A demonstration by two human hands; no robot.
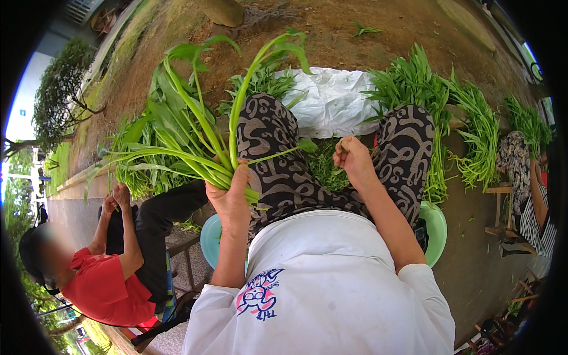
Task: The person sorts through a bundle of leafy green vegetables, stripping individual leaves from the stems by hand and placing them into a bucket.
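Note:
My left hand (233, 195) grips a bunch of leafy green stems, which look like water spinach (195, 120), by their lower ends. The stems fan up and to the left, and one thin stem pokes out to the right across my left knee. Over my lap my right hand (355, 162) is apart from the bunch, its fingers curled in. No object shows in that hand, though the inside of its fist is hidden. Between my legs, below the right hand, lies a heap of loose green leaves and cut pieces (327, 166).
A white plastic sheet (330, 102) lies beyond my knees, with a pile of greens (410, 93) on its right. Pale green (434, 233) and blue (211, 237) basins flank my hips. A person in red (104, 284) sits at left; another person (530, 204) is at right.

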